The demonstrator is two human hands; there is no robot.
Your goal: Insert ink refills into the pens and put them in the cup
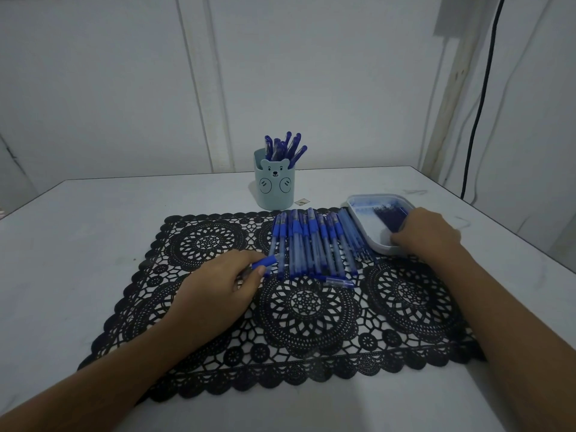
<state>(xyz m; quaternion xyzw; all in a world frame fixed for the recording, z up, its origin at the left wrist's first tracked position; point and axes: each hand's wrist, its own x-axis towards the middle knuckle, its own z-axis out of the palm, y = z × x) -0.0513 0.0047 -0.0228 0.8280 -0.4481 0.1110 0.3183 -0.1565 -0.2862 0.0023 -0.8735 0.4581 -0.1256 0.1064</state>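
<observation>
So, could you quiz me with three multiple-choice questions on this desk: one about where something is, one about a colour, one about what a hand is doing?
1. Where is the refill tray relative to the row of pens? A left of it; B right of it; C well in front of it.
2. What colour is the lace placemat? A black; B red; C yellow.
3. What is the left hand doing? A lying flat, empty; B holding a blue-capped pen; C making an empty fist.
Answers: 1 B, the tray sits at the row's right end; 2 A, its lacework is black; 3 B, its fingers pinch the pen.
</observation>
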